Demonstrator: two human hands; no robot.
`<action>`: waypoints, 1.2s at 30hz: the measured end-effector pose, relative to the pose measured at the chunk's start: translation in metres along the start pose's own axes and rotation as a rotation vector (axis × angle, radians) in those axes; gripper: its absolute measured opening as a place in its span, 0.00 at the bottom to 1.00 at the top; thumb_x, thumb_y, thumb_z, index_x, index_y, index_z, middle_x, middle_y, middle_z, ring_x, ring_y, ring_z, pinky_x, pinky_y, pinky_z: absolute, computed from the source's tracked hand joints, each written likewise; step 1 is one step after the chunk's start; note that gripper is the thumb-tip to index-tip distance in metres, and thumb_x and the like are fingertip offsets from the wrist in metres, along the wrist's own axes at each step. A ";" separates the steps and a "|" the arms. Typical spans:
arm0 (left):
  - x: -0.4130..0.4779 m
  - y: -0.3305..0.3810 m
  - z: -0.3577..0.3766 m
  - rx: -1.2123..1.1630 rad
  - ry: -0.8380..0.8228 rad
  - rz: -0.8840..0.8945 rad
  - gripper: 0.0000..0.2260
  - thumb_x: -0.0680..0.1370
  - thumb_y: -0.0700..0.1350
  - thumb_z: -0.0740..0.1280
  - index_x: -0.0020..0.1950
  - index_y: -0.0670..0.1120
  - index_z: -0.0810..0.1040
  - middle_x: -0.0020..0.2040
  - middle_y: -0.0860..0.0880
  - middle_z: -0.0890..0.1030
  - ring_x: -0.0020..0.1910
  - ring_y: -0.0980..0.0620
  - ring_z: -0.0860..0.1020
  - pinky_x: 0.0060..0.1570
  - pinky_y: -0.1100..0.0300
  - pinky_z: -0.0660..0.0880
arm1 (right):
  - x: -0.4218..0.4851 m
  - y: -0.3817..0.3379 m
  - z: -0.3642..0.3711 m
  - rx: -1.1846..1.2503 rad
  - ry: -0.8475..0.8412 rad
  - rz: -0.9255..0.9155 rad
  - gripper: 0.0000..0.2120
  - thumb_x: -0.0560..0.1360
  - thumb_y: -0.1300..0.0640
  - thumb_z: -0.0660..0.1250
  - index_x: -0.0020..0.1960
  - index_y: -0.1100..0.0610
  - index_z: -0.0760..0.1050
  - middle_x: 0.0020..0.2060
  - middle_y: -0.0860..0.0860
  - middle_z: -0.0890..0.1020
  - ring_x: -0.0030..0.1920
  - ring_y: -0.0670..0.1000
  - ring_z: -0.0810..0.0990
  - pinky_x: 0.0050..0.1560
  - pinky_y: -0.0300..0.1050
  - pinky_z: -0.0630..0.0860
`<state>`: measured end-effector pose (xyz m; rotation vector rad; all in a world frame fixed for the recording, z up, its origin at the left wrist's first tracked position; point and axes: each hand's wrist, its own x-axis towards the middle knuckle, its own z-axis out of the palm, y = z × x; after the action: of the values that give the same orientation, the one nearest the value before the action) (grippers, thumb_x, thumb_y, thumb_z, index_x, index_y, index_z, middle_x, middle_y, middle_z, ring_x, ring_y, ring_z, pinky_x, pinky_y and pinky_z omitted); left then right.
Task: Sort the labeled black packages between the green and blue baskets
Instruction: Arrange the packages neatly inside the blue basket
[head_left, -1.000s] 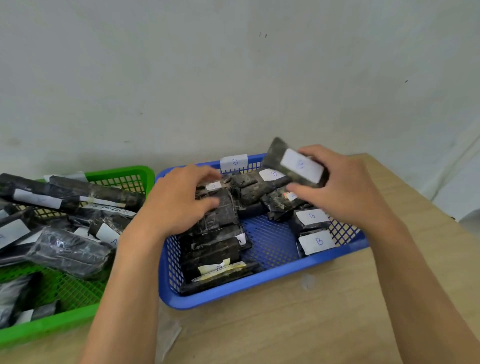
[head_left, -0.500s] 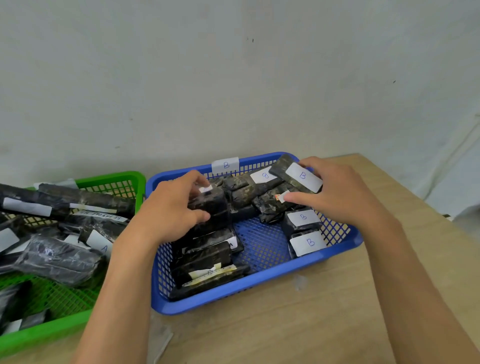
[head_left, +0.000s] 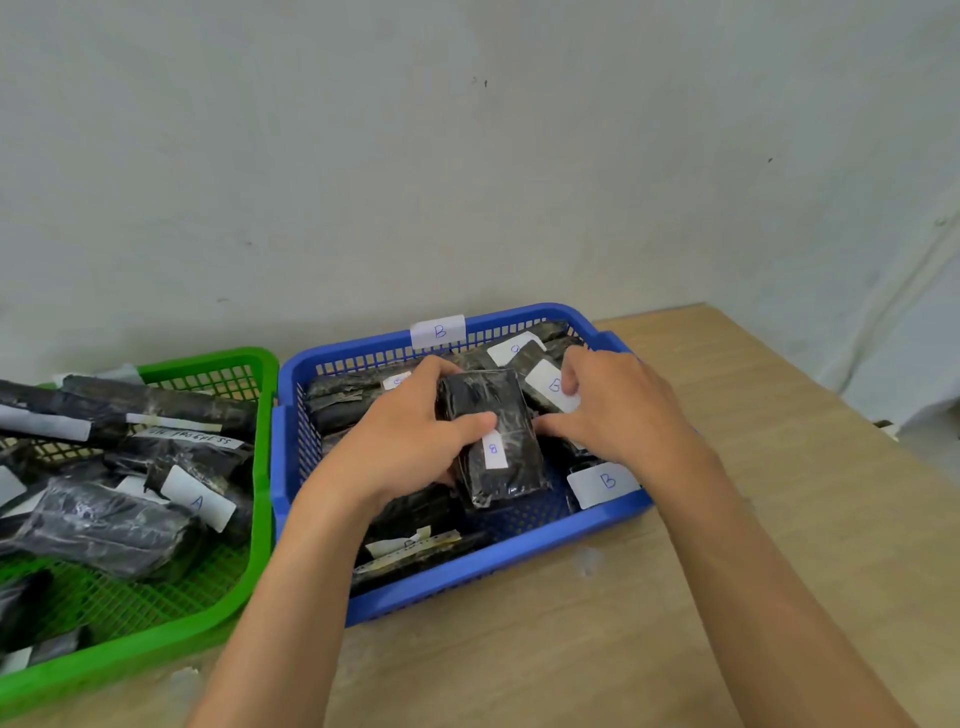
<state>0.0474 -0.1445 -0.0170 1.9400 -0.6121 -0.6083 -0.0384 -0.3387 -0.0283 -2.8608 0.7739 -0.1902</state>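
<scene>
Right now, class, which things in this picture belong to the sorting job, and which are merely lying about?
Part of the job:
- blue basket, tagged B
- green basket
- black package labelled B, held in the left hand
- right hand, on the packages in the blue basket
- package labelled A

Lying about:
- wooden table
- wall

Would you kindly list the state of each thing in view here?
Blue basket: tagged B, partly filled with packages.
Green basket: holds packages, one labeled A.
B-labeled package: held over the blue basket.
Left hand: gripping that package.
Right hand: fingers resting on packages inside the blue basket.
</scene>
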 end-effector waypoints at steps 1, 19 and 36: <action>0.000 -0.001 0.000 0.014 -0.001 0.001 0.14 0.78 0.47 0.73 0.62 0.52 0.73 0.53 0.51 0.83 0.45 0.48 0.85 0.42 0.46 0.85 | -0.001 0.001 -0.004 -0.014 -0.024 -0.031 0.24 0.70 0.36 0.76 0.55 0.51 0.74 0.50 0.50 0.79 0.49 0.55 0.75 0.44 0.49 0.70; -0.004 -0.006 -0.039 0.240 -0.201 0.129 0.22 0.78 0.52 0.72 0.71 0.61 0.73 0.60 0.56 0.83 0.60 0.59 0.81 0.67 0.50 0.75 | -0.011 0.003 -0.012 0.581 -0.388 -0.438 0.43 0.58 0.41 0.83 0.69 0.33 0.68 0.62 0.41 0.79 0.62 0.43 0.80 0.59 0.52 0.81; -0.001 -0.014 -0.040 0.632 -0.392 -0.049 0.42 0.72 0.49 0.79 0.78 0.61 0.58 0.67 0.53 0.76 0.64 0.52 0.76 0.65 0.53 0.73 | -0.012 -0.010 0.000 0.385 -0.438 -0.498 0.38 0.62 0.50 0.75 0.70 0.32 0.68 0.60 0.38 0.80 0.61 0.44 0.79 0.62 0.53 0.78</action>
<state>0.0747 -0.1123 -0.0138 2.4420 -1.1065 -0.9159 -0.0440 -0.3244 -0.0270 -2.5239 -0.0608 0.2029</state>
